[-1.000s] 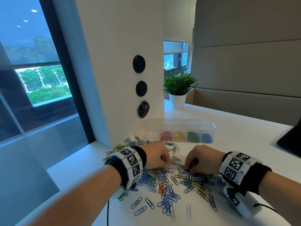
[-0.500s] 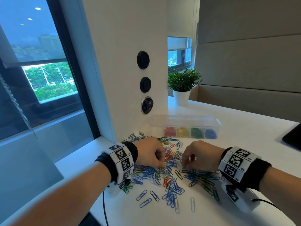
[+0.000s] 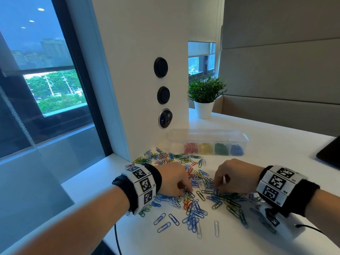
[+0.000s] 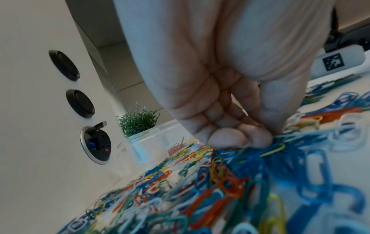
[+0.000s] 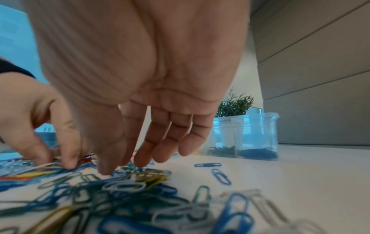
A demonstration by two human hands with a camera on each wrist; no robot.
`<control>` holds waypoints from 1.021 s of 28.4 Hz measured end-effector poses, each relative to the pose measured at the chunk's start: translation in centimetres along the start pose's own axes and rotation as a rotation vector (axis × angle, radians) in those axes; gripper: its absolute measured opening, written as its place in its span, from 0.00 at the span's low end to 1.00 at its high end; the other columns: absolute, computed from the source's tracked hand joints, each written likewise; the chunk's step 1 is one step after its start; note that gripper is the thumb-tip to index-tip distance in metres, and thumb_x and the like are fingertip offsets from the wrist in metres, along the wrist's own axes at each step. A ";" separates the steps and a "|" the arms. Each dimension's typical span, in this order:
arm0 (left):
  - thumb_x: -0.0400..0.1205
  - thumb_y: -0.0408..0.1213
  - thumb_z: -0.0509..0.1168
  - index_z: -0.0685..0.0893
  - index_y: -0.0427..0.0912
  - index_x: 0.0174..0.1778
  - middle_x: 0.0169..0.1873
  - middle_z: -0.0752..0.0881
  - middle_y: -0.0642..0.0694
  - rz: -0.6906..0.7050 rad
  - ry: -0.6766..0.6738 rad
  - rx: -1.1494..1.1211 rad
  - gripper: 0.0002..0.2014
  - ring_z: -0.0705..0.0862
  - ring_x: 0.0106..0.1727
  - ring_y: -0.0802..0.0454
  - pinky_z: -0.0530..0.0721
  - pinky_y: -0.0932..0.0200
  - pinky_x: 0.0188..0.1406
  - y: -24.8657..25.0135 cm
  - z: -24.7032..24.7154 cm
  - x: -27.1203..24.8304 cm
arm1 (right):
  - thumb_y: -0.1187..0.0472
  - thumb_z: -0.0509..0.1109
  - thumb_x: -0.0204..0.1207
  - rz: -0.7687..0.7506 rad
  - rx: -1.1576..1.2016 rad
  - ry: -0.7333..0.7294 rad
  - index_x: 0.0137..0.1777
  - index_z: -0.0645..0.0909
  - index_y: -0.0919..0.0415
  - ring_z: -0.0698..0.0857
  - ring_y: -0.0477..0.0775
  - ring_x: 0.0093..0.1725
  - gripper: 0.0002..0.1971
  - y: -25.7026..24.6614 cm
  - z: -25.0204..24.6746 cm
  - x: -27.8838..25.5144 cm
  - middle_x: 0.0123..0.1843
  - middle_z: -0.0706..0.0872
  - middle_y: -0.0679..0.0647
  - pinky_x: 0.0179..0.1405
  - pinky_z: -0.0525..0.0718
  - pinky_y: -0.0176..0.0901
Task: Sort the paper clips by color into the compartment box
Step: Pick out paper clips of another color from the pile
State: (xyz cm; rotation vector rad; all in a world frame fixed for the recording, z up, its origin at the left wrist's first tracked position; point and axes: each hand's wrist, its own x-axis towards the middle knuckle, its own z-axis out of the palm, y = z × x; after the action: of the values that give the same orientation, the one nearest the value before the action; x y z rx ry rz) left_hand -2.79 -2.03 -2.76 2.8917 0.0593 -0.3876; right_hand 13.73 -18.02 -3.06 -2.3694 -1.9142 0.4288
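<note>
Under the left hand (image 4: 220, 76), curled fingertips (image 4: 230, 139) press into the paper clips (image 3: 193, 199); any pinch is hidden. Right hand (image 5: 152, 88) hangs loose-fingered above them. Beyond the fingers stands the compartment box (image 3: 207, 142).

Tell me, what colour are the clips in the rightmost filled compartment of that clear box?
Blue. The compartment box holds blue clips at its right end, clearest in the head view.

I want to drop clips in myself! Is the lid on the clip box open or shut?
Cannot tell. The compartment box is clear plastic; red, yellow, green and blue clips show through it, but no view shows plainly whether a lid covers the top.
</note>
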 end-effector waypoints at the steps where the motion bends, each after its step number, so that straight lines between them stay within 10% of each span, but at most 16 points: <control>1: 0.82 0.36 0.70 0.88 0.44 0.63 0.56 0.89 0.47 0.005 0.005 -0.001 0.14 0.83 0.51 0.55 0.75 0.67 0.49 0.0 0.0 0.0 | 0.54 0.73 0.76 0.008 -0.005 -0.003 0.54 0.90 0.49 0.78 0.32 0.38 0.08 0.2 -0.1 -0.3 0.45 0.84 0.38 0.34 0.71 0.20; 7: 0.81 0.35 0.71 0.91 0.39 0.54 0.47 0.90 0.46 -0.027 0.043 -0.018 0.08 0.81 0.41 0.59 0.72 0.81 0.36 0.0 0.3 0.0 | 0.55 0.75 0.75 0.075 0.007 -0.025 0.54 0.90 0.50 0.80 0.36 0.41 0.09 1.1 0.3 -1.2 0.49 0.88 0.41 0.36 0.71 0.19; 18: 0.79 0.30 0.72 0.89 0.43 0.39 0.30 0.86 0.52 -0.226 0.250 -0.552 0.05 0.80 0.25 0.64 0.83 0.66 0.32 -0.5 -0.8 -1.3 | 0.57 0.73 0.77 0.103 0.110 0.047 0.47 0.89 0.50 0.80 0.36 0.39 0.03 1.0 0.2 -1.5 0.39 0.85 0.37 0.36 0.73 0.23; 29: 0.79 0.21 0.68 0.87 0.37 0.39 0.31 0.87 0.43 -0.143 0.496 -1.092 0.08 0.85 0.33 0.51 0.86 0.60 0.37 -0.1 0.0 -1.6 | 0.74 0.73 0.75 0.307 1.265 0.186 0.47 0.87 0.72 0.86 0.55 0.34 0.04 0.0 -0.1 -2.8 0.39 0.89 0.64 0.35 0.85 0.43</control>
State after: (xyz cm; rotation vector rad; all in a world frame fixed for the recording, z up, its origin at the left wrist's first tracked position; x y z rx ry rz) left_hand -4.36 -1.93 -2.32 1.8266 0.4127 0.2893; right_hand 13.23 -20.72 -2.48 -1.6613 -0.7158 0.9957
